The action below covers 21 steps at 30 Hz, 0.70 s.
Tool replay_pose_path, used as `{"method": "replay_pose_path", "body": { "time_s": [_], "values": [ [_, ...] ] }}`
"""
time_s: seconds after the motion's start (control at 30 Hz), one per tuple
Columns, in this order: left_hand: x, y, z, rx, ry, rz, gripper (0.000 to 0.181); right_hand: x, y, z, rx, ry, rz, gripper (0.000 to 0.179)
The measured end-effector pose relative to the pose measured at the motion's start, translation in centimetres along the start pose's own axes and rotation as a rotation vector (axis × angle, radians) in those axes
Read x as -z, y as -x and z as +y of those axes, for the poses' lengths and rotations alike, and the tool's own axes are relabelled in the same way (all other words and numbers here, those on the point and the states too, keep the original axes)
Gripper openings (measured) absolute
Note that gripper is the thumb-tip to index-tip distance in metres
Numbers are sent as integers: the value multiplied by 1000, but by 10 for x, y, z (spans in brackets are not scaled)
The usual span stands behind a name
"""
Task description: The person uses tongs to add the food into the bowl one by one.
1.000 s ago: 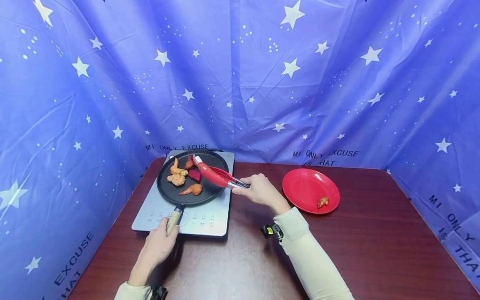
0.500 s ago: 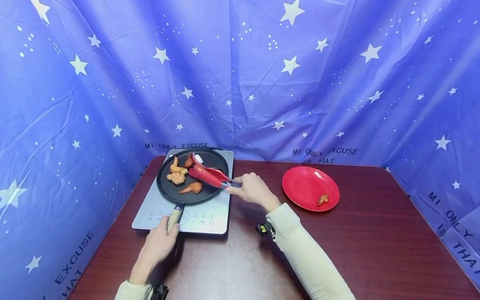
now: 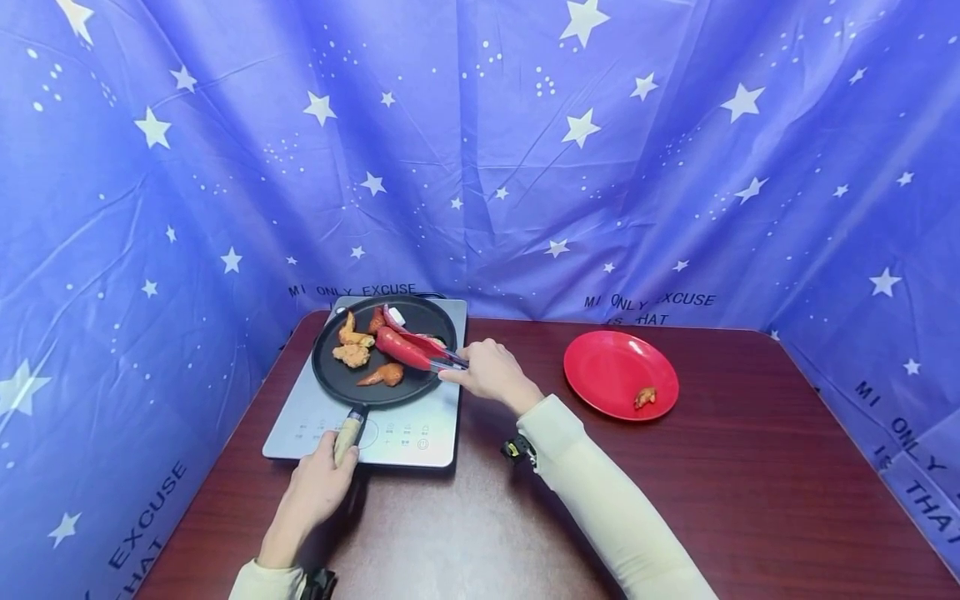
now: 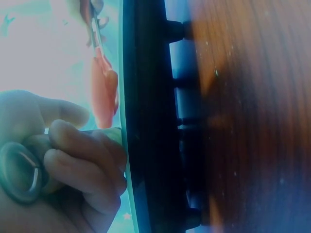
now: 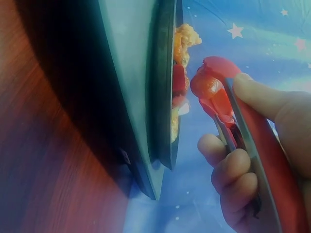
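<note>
My left hand [image 3: 318, 487] grips the beige handle [image 3: 348, 437] of a black frying pan [image 3: 339, 382], with fingers curled around it in the left wrist view. My right hand [image 3: 491, 377] holds red-tipped tongs [image 3: 408, 348], angled over the middle of the pan. In the right wrist view the tongs [image 5: 274, 160] stand slightly apart; I cannot tell whether the orange-red shape between their ends is food. Around the tips lie a yellowish wing [image 3: 352, 336], a fried chicken piece [image 3: 351, 357], a browned wing [image 3: 384, 375] and a white-and-purple piece [image 3: 396, 317]. A dark red piece [image 5: 180, 80] shows there too.
The pan sits on a silver induction cooker [image 3: 300, 446] at the left of the dark red-brown table [image 3: 735, 467]. To the right is a red plate [image 3: 611, 367] bearing a small browned food piece [image 3: 645, 397]. A star-patterned blue curtain [image 3: 480, 167] surrounds the table.
My right hand and the tongs have shifted left, farther across the pan. The tongs now cover the dark red piece in the head view. My left hand stays on the handle.
</note>
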<state>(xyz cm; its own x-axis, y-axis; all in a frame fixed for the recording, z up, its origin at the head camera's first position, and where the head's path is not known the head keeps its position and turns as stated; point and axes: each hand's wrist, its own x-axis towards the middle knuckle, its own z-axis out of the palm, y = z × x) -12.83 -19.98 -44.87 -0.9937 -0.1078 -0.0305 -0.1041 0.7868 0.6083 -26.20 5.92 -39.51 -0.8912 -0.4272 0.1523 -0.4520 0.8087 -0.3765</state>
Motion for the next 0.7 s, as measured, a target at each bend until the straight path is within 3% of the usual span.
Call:
{"method": "replay_pose_path", "body": {
  "time_s": [0.7],
  "values": [
    [-1,0,-1,-13,-9,-5,34,6,-15,-12,-65,62,-21,40]
  ]
}}
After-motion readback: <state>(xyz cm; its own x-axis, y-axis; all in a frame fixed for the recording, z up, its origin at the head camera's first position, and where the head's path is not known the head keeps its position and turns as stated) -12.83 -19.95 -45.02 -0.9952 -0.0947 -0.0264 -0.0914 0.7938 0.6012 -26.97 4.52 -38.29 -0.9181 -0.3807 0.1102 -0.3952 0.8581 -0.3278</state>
